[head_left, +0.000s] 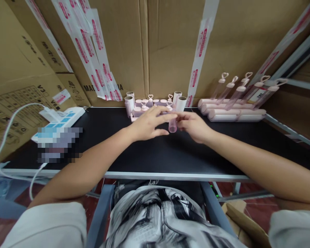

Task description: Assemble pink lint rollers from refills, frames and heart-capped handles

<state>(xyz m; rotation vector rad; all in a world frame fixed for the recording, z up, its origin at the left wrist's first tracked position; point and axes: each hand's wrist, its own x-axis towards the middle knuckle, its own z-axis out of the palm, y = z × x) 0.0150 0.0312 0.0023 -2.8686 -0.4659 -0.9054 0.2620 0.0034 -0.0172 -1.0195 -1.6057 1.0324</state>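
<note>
A clear pink tube [173,124] stands near upright between my two hands, above the black tabletop. My right hand [193,125] pinches it from the right side with the fingertips. My left hand [151,123] reaches over from the left, its fingers apart, the fingertips in front of the tube's top; whether they touch it is unclear. Just behind my hands sits a pink holder [134,119] with small pink pieces and heart-shaped loops, partly hidden by my left hand. White-and-pink cylinders [181,104] stand at its sides.
Pink rolls [236,115] lie at the back right, with several clear tubes with heart loops leaning on them. A white power strip [72,115] with cables and a blurred object are at the left. Cardboard [170,44] walls the back of the black table [155,160].
</note>
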